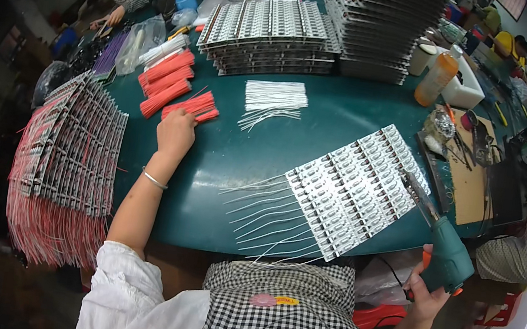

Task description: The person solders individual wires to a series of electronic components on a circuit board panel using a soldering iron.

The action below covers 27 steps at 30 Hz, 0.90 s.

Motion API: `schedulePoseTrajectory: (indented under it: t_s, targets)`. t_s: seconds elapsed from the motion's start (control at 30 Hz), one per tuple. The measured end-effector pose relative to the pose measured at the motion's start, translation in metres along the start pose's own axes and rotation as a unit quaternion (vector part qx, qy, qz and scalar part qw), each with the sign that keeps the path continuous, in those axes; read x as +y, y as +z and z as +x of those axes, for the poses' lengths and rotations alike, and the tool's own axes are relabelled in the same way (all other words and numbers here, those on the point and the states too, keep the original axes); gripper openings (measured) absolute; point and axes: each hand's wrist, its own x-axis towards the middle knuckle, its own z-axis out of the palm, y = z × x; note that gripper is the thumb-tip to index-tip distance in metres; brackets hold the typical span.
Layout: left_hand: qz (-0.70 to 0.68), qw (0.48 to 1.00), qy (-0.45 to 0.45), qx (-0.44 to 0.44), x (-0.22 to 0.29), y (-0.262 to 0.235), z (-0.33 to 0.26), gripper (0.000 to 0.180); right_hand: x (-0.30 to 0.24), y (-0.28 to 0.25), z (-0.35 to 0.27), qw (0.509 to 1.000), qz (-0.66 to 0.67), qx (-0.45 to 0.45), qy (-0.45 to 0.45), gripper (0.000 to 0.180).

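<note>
My left hand [176, 133] reaches forward with its fingers closed on the end of a small pile of short red wires [203, 105]. In my right hand [424, 297] is a green soldering gun [450, 250], its tip over the right side of a white circuit board panel [358, 193]. The panel lies slanted on the green table, divided into many small units. Several white wires [273, 216] stick out from its left edge. Between the hands, farther back, lies a pile of loose white wires [275, 97].
More red wire bundles [166, 82] lie at the left. Panels with red and white wires [72, 152] are stacked at the table's left edge. Tall panel stacks [378, 30] stand behind. An orange bottle [437, 75] and a cardboard sheet [472, 172] are at the right. Other people work nearby.
</note>
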Motion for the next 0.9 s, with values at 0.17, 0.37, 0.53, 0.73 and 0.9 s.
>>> schedulePoseTrajectory:
  t_s: [0.17, 0.37, 0.53, 0.73, 0.9]
  targets:
    - [0.015, 0.998, 0.046, 0.039, -0.003, -0.003, 0.007, 0.010, 0.008, 0.021, 0.006, 0.998, 0.054, -0.013, -0.016, 0.057]
    - [0.020, 0.992, 0.076, 0.102, -0.011, 0.001, 0.002, 0.009, 0.019, 0.045, 0.008, 0.996, 0.085, -0.002, 0.014, 0.055]
    - [-0.174, 0.976, 0.058, 0.118, 0.037, -0.029, 0.003, 0.010, 0.018, 0.048, 0.018, 0.992, 0.115, -0.004, 0.059, 0.058]
    - [-0.713, 0.578, -0.104, -0.384, 0.148, -0.091, -0.025, 0.014, 0.020, 0.079, 0.034, 0.981, 0.182, 0.000, 0.064, 0.063]
    - [-0.708, 0.438, -0.104, -0.543, 0.183, -0.094, -0.052, 0.018, 0.023, 0.107, 0.048, 0.972, 0.227, -0.063, 0.020, 0.059]
